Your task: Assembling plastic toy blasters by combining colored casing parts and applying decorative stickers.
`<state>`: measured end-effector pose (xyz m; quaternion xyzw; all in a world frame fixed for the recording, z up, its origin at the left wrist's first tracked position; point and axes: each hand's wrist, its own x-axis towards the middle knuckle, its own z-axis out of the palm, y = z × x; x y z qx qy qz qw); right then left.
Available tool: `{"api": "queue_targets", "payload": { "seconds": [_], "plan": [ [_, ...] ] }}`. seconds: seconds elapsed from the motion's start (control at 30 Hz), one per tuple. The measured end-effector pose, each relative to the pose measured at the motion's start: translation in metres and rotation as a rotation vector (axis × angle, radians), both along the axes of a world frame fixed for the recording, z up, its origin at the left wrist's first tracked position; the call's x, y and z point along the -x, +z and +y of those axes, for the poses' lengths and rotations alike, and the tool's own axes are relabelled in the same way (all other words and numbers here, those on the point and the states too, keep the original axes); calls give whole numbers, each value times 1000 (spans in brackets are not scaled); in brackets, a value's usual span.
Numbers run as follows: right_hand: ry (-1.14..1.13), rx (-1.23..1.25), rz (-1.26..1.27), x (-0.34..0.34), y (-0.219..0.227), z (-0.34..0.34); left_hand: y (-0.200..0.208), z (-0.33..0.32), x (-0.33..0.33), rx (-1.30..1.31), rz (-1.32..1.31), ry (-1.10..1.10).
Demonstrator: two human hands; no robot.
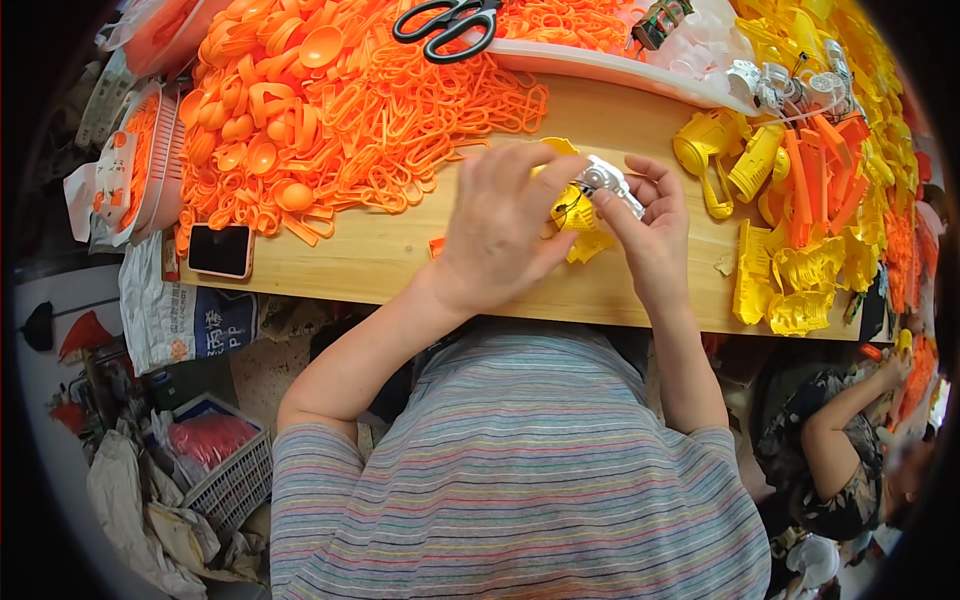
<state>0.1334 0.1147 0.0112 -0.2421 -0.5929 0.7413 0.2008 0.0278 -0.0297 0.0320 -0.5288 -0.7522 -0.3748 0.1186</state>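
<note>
Both hands mid-bench: left hand (500, 235) grips yellow part (580, 215), right hand (650, 225) pinches white piece (608, 180) onto it; joining unfinished, heaps of loose parts (330, 120) remain.

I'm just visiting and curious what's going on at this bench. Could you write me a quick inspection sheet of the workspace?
Surface: wooden table, bare only in a strip along the near edge.
Job's things: small white-and-grey part and yellow plastic piece, held together above the table.
Clutter: heap of orange plastic parts; yellow plastic parts at right; black scissors; phone.
Hands: left hand covers the yellow piece; right hand has its fingers on the white part.
Cables: thin dark wire at the yellow piece.
Surroundings: mesh basket on the floor; another person at right.
</note>
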Motion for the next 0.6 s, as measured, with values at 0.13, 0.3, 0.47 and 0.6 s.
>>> {"api": "queue_targets", "payload": {
  "seconds": [0.13, 0.3, 0.47, 0.6],
  "plan": [
    [-2, -276, 68, 2, -11, -14, -19, 14, 2, 2, -162, -83],
    [80, -1064, 73, -19, -7, -6, -31, 10, 6, -140, -761, -91],
    [204, -1037, -95, -36, -35, -7, -43, 10, 11, -477, -1158, -177],
    [146, -971, 116, -21, -42, -14, -41, 9, 12, -580, -1364, -155]
  ]
}}
